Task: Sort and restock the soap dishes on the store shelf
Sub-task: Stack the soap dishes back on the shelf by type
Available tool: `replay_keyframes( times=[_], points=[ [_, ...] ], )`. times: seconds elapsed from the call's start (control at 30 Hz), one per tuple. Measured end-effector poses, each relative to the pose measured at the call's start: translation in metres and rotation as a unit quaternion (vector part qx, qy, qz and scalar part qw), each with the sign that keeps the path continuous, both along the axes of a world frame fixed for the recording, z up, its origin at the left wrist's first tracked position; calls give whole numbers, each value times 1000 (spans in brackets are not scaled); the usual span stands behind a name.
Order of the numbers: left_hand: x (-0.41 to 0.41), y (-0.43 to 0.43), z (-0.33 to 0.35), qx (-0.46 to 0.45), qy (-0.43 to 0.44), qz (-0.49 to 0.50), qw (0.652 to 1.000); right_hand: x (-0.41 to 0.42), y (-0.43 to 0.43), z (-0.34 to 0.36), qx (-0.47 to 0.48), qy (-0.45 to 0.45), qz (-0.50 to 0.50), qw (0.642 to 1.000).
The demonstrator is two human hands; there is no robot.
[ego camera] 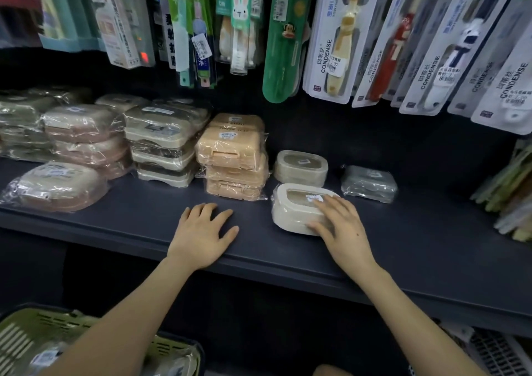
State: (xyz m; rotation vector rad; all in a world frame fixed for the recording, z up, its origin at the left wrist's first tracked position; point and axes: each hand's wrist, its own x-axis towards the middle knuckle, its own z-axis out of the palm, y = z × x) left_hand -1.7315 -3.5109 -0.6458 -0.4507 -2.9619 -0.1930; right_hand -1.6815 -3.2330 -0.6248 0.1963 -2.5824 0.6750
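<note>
a: what are the fingers doing?

b: the right fingers [331, 205] are lying spread and nearly straight across the top of a cream oval soap dish [290, 211], with the thumb running along its near wall. the right hand [341, 226] is pressing on it more than clasping it. the left fingers [207, 210] are spreading wide and flat, and the left hand [201, 231] is resting on the dark shelf [417, 246], holding nothing.

a: and where is that dish sitting?

b: at the front of the shelf, just in front of a second cream oval dish [300, 168] and just right of the peach hinged-box stack [233, 162].

a: how far along is the job looking?

b: well under way, i'm judging. the peach stack, the cream-and-dark stack [164, 145] and the pink oval stack [83, 136] are standing grouped by kind. one pink dish [60, 187] is lying alone at the front, and a grey-green wrapped dish [370, 184] is sitting by itself to the right, so those are probably waiting. the green basket [17, 338] below is showing more wrapped stock, so restocking is likely not finished.
</note>
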Motion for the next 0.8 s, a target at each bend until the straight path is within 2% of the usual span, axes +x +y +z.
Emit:
replay_keyframes(
  times=[0.17, 0.27, 0.5, 0.8],
  points=[
    [-1, -1, -2, 7, 7, 3, 1000, -24, 4, 14, -15, 86, -29, 996],
    [-2, -1, -1, 4, 8, 4, 1000, -55, 7, 23, -15, 108, -59, 992],
    [-2, -2, -1, 12, 9, 9, 1000, -138, 8, 32, 31, 21, -101, 994],
    [-1, -2, 3, 32, 3, 4, 999, -160, 7, 24, 81, 36, -99, 991]
  ],
)
